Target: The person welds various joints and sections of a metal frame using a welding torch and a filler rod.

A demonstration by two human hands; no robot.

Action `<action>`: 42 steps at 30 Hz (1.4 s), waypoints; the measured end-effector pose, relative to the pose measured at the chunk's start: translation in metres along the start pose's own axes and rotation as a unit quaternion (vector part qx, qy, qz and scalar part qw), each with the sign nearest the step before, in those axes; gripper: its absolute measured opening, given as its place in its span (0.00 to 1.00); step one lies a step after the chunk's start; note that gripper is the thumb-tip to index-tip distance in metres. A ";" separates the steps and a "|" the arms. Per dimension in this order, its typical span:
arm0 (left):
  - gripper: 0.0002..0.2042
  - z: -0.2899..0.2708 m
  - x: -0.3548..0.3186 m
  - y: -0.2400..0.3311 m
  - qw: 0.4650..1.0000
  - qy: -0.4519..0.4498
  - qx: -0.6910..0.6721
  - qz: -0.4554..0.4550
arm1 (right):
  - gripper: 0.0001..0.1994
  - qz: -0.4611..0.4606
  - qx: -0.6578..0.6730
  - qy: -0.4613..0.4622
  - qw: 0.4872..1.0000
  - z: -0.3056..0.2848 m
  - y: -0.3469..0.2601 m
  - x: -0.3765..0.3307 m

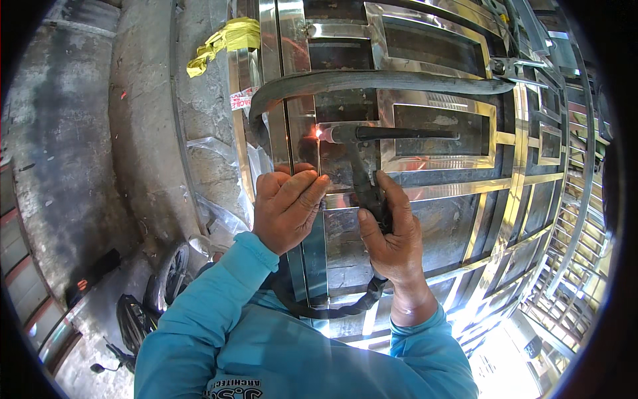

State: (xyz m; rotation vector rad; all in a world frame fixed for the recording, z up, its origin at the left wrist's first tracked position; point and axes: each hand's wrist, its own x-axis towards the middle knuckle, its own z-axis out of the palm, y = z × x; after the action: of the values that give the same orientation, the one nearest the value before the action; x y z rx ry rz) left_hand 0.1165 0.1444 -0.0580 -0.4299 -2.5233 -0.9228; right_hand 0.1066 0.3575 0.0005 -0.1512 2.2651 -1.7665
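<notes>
**A:** How tight is it around that stainless gate frame [425, 100]? Looks cramped.

**B:** Pretty cramped. The polished bars run close together, and the concrete wall [143, 120] sits right along the frame's left edge, with a yellow rag [226, 40] stuffed up top. Open room is mostly to the right, where the grid of bars spreads out, and below, toward the person's teal sleeves.

**A:** And the welding torch [365, 179]?

**B:** Right hand [392, 233] has its grip wrapped fully closed around the torch handle, thumb on the side. The head points left and up from the hand, tip at a bright spark [318, 133] on a vertical bar. The black hose [345, 307] loops out below the wrist, and another run of it arcs across the frame above.

**A:** Left hand?

**B:** Left hand [287, 206] holds nothing; fingers are curled loosely, resting against the vertical bar just below the spark, right beside the torch.
</notes>
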 end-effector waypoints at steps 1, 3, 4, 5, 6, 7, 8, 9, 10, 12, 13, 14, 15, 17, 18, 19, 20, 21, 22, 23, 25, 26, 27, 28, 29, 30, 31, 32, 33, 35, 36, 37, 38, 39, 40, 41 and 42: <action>0.21 0.000 0.001 0.000 1.000 0.000 0.000 0.000 | 0.28 -0.001 0.003 0.003 1.000 0.001 0.000 0.000; 0.21 0.000 0.002 0.001 1.000 0.003 -0.005 0.002 | 0.28 -0.001 0.006 0.007 1.000 0.001 0.000 -0.001; 0.21 -0.001 0.002 0.002 1.000 0.003 -0.005 0.002 | 0.28 0.005 0.011 0.008 1.000 0.001 0.000 -0.002; 0.21 -0.002 0.003 0.003 1.000 -0.001 0.003 0.002 | 0.28 0.012 0.016 0.010 1.000 0.000 -0.001 -0.002; 0.21 -0.003 0.004 0.003 1.000 -0.006 0.010 0.002 | 0.28 0.012 0.016 0.010 1.000 0.000 -0.001 -0.002; 0.21 -0.004 0.004 0.005 1.000 -0.006 0.009 0.002 | 0.28 0.016 0.010 0.009 1.000 -0.001 -0.001 -0.003; 0.21 -0.006 0.004 0.005 1.000 -0.012 0.013 -0.002 | 0.28 0.019 0.005 0.007 1.000 -0.002 -0.001 -0.003; 0.21 -0.006 0.004 0.005 1.000 -0.018 0.017 -0.007 | 0.28 0.020 0.004 0.007 1.000 -0.001 0.000 -0.002; 0.21 -0.005 0.003 0.005 1.000 -0.018 0.016 -0.007 | 0.28 0.001 0.000 0.010 1.000 0.000 0.002 -0.001; 0.21 -0.004 0.001 0.004 1.000 -0.011 0.020 -0.004 | 0.28 -0.020 0.001 0.010 1.000 0.001 0.003 0.000; 0.21 -0.006 0.002 0.005 1.000 -0.011 0.022 -0.004 | 0.28 -0.008 -0.005 0.000 1.000 0.000 0.001 0.001; 0.20 -0.007 0.003 0.006 1.000 -0.019 0.021 -0.008 | 0.28 0.006 -0.014 -0.006 1.000 -0.001 -0.001 0.000; 0.19 -0.008 0.004 0.008 0.999 -0.027 0.020 -0.011 | 0.28 0.007 -0.015 -0.006 1.000 -0.002 -0.002 0.000; 0.19 -0.008 0.005 0.008 0.999 -0.027 0.020 -0.011 | 0.28 0.014 -0.001 0.002 1.000 -0.002 -0.003 -0.001; 0.19 -0.007 0.006 0.008 0.999 -0.028 0.021 -0.011 | 0.28 0.014 -0.001 0.002 1.000 -0.002 -0.003 -0.001; 0.19 -0.007 0.006 0.008 0.999 -0.027 0.021 -0.011 | 0.28 0.019 0.004 0.005 1.000 -0.002 -0.003 -0.003; 0.19 -0.007 0.006 0.008 0.999 -0.027 0.020 -0.012 | 0.28 0.025 0.010 0.007 1.000 -0.002 -0.002 -0.003; 0.19 -0.007 0.006 0.008 0.999 -0.027 0.018 -0.013 | 0.28 0.024 0.010 0.007 1.000 -0.002 -0.003 -0.003; 0.19 -0.007 0.006 0.008 0.999 -0.027 0.018 -0.013 | 0.28 0.017 -0.006 0.004 1.000 -0.002 -0.003 -0.002; 0.19 -0.007 0.006 0.007 0.999 -0.026 0.020 -0.011 | 0.28 0.011 -0.022 0.000 1.000 -0.002 -0.003 -0.001; 0.19 -0.007 0.006 0.007 0.999 -0.026 0.021 -0.010 | 0.28 0.001 -0.030 -0.002 1.000 -0.002 -0.002 0.000; 0.19 -0.007 0.006 0.007 0.999 -0.026 0.020 -0.009 | 0.28 -0.010 -0.037 -0.003 0.999 -0.001 -0.001 0.000; 0.19 -0.007 0.006 0.006 0.999 -0.025 0.019 -0.007 | 0.28 -0.010 -0.037 -0.003 0.999 -0.001 -0.001 0.000; 0.19 -0.008 0.005 0.006 0.999 -0.025 0.020 -0.007 | 0.28 -0.009 -0.030 0.000 1.000 0.001 -0.001 -0.001; 0.19 -0.008 0.005 0.007 0.999 -0.025 0.021 -0.008 | 0.28 -0.008 -0.024 0.004 1.000 0.002 -0.001 -0.002; 0.19 -0.007 0.004 0.007 0.999 -0.024 0.022 -0.009 | 0.28 -0.009 -0.024 0.004 1.000 0.003 0.000 -0.003; 0.19 -0.007 0.004 0.006 0.999 -0.024 0.022 -0.008 | 0.29 -0.006 -0.020 0.010 1.000 0.003 0.001 -0.003; 0.20 -0.006 0.004 0.005 1.000 -0.019 0.021 -0.002 | 0.30 -0.004 -0.016 0.016 1.000 0.005 0.002 -0.004; 0.21 -0.005 0.004 0.004 1.000 -0.014 0.020 0.005 | 0.30 -0.006 -0.017 0.017 1.000 0.006 0.002 -0.006; 0.22 -0.002 0.000 0.002 1.000 -0.008 0.012 0.002 | 0.32 -0.022 -0.002 0.039 0.999 0.009 0.000 -0.007; 0.22 -0.001 -0.001 0.000 1.000 -0.002 0.004 -0.004 | 0.32 -0.026 -0.002 0.042 0.999 0.009 -0.005 -0.007; 0.22 -0.001 -0.001 0.000 1.000 0.001 0.004 0.001 | 0.32 -0.009 -0.028 0.040 0.999 0.009 -0.011 -0.007; 0.21 0.000 -0.001 0.000 1.000 0.002 -0.004 -0.004 | 0.33 0.006 -0.054 0.039 0.998 0.010 -0.017 -0.008; 0.20 0.000 -0.001 0.000 1.000 0.004 -0.012 -0.009 | 0.33 0.000 -0.057 0.044 0.997 0.010 -0.021 -0.006; 0.20 0.000 0.000 -0.002 1.000 0.009 -0.014 -0.002 | 0.32 0.098 0.028 0.051 0.993 0.011 -0.025 -0.001; 0.18 0.000 0.000 -0.003 1.000 0.013 -0.015 -0.001 | 0.32 0.192 0.113 0.056 0.973 0.012 -0.029 0.002; 0.17 0.000 0.001 -0.004 1.000 0.018 -0.016 0.000 | 0.32 0.183 0.110 0.061 0.975 0.014 -0.035 0.003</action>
State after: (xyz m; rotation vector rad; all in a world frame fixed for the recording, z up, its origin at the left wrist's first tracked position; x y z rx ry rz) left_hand 0.1143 0.1414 -0.0600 -0.4192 -2.4787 -0.9630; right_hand 0.1046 0.3344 0.0303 0.4003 1.9914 -1.8420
